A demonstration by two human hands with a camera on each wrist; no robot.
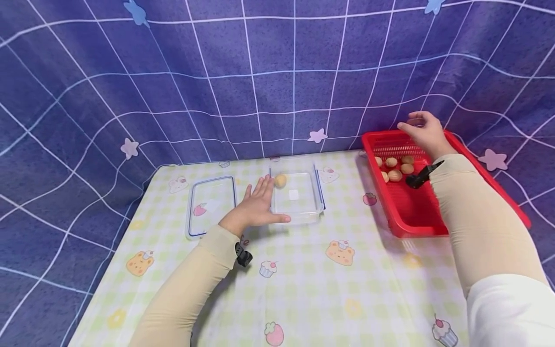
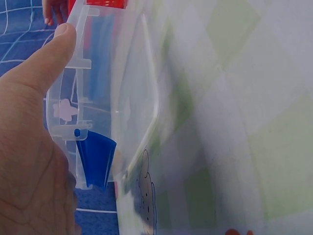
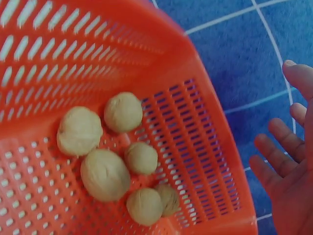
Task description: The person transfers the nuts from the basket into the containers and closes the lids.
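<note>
A clear plastic box (image 1: 299,213) with blue side clips stands at the back middle of the table. Inside its far left corner lies one walnut (image 1: 280,180). My left hand (image 1: 255,208) rests against the box's left side, fingers straight and thumb stretched along the front; in the left wrist view the thumb touches the box rim. Over the far end of a red basket (image 1: 392,217) hovers my right hand (image 1: 427,136), its fingers loosely bent and nothing in them. Several walnuts (image 3: 105,175) sit at the basket's far end, below that hand.
A clear lid (image 1: 212,205) with a blue seal lies flat to the left of the box. The checked tablecloth (image 1: 303,294) covers the table. Behind it hangs a blue gridded curtain (image 1: 269,91), close to the basket's far edge.
</note>
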